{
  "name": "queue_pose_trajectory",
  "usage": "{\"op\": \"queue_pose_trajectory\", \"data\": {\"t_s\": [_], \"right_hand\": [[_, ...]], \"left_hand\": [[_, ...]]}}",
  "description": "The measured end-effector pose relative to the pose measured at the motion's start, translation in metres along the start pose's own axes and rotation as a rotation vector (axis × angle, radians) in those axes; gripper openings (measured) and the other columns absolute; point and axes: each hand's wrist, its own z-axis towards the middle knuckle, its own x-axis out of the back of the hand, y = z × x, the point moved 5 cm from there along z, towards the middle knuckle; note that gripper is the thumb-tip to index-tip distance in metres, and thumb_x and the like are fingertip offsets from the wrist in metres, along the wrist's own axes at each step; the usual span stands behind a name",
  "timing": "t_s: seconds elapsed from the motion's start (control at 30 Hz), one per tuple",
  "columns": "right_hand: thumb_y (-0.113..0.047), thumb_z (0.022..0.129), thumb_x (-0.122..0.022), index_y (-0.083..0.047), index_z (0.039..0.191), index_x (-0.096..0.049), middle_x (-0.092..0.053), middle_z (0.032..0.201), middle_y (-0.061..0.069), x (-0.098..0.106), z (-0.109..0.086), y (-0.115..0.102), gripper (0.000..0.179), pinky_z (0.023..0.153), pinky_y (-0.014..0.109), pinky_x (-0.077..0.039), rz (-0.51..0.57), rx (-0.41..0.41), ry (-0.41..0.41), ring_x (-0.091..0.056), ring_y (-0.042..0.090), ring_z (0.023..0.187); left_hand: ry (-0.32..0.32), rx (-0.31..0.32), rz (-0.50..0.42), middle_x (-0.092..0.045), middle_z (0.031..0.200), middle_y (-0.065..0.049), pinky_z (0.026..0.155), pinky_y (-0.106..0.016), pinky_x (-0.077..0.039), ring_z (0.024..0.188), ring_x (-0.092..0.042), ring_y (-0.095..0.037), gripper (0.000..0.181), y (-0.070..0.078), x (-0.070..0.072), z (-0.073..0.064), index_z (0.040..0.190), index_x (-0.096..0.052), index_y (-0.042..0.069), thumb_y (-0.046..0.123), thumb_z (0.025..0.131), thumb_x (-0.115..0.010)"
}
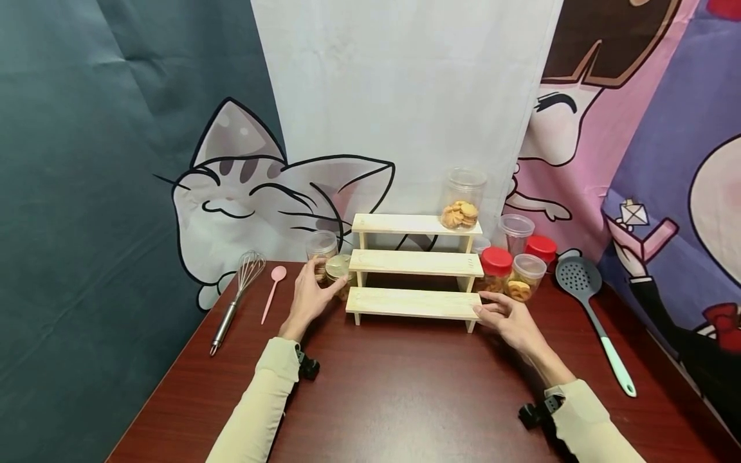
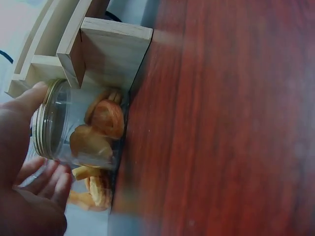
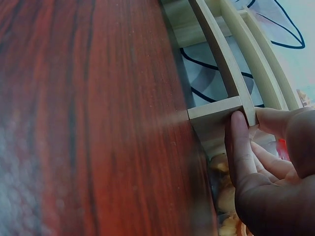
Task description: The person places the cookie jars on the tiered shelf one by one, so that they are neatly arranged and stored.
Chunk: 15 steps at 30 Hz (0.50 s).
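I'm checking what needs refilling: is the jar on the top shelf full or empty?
Neither: the jar is partly filled. In the head view, cookies lie heaped in its lower part, with empty space above.

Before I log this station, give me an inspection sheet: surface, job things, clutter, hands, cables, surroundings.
Surface: glossy red-brown table.
Job things: three-tier wooden stand; gold-lidded jar of baked pieces beside its left end; clear jar of cookies on its top.
Clutter: whisk and pink spoon at left; red-lidded jars and perforated turner at right.
Hands: left hand around the gold-lidded jar's lid; right hand pinches the stand's right front end.
Cables: nothing seen.
Surroundings: cartoon-printed backdrop behind the table.
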Motion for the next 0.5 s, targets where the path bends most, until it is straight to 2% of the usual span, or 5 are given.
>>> {"op": "queue_pose_trajectory", "data": {"t_s": [0.1,0.2,0.37,0.5], "right_hand": [[-0.023,0.105,-0.075,0.003,0.158,-0.048,-0.073,0.13,0.027,-0.0003,0.0005,0.0,0.065,0.091,0.035,-0.065,0.002,-0.006,-0.003,-0.075,0.005,0.098],[-0.023,0.105,-0.075,0.003,0.158,-0.048,-0.074,0.13,0.026,-0.001,0.0007,0.0005,0.065,0.091,0.034,-0.065,0.005,-0.01,-0.009,-0.076,0.004,0.098],[-0.023,0.104,-0.076,0.002,0.158,-0.048,-0.074,0.129,0.025,-0.0012,0.0021,0.001,0.066,0.091,0.034,-0.065,0.025,-0.01,-0.015,-0.076,0.006,0.099],[-0.023,0.104,-0.076,0.002,0.159,-0.047,-0.074,0.129,0.025,0.0003,0.002,0.001,0.067,0.091,0.033,-0.065,0.032,-0.01,-0.014,-0.076,0.005,0.099]], "left_hand": [[-0.027,0.046,0.015,-0.061,0.14,-0.02,0.11,-0.05,-0.054,0.124,-0.066,-0.038,0.086,-0.0024,-0.0017,0.0006,0.15,-0.054,0.005,0.043,0.085,-0.094],[-0.043,0.061,0.033,-0.062,0.136,-0.018,0.109,-0.048,-0.054,0.123,-0.066,-0.035,0.088,-0.0031,-0.0035,0.0012,0.15,-0.053,0.005,0.045,0.084,-0.095],[-0.045,0.06,0.041,-0.063,0.133,-0.019,0.108,-0.048,-0.055,0.122,-0.067,-0.036,0.084,-0.0024,-0.002,0.0023,0.146,-0.054,0.006,0.044,0.083,-0.095],[-0.095,0.035,0.021,-0.066,0.138,-0.019,0.109,-0.049,-0.057,0.125,-0.07,-0.036,0.085,-0.0038,0.0012,0.0059,0.148,-0.055,0.007,0.046,0.084,-0.094]]}}
